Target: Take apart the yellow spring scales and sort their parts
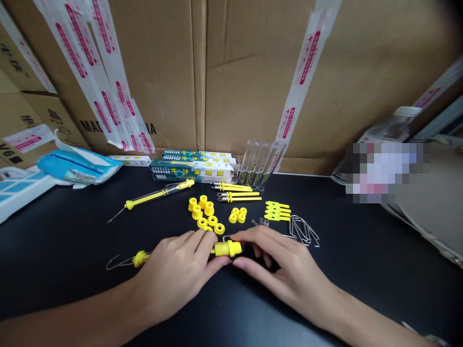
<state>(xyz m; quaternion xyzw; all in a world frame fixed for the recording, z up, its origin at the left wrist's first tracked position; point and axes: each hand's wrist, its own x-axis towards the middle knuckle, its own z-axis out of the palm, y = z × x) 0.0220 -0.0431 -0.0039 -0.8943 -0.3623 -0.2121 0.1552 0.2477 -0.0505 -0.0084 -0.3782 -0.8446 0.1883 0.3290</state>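
My left hand (pixel 184 260) is wrapped round a tube spring scale (pixel 227 248) lying sideways just above the black table. The scale's wire hook and a yellow collar stick out to the left of that hand, and its yellow cap points right. My right hand (pixel 278 255) closes thumb and index finger around the cap end. A small bent metal piece (pixel 226 237) shows at the right index fingertip. Beyond the hands lie yellow collars and rings (pixel 197 212), smaller yellow plugs (pixel 238 215), flat yellow tabs (pixel 278 211), small springs (pixel 261 222) and wire hooks (pixel 304 231).
Another spring scale (pixel 159 193) lies behind my left hand. Yellow rods with springs (pixel 238 196), upright clear tubes (pixel 261 161) and printed boxes (pixel 193 169) are farther back. A blue packet (pixel 77 165) sits left, a plastic bottle (pixel 394 126) right. Cardboard (pixel 246 86) walls the back.
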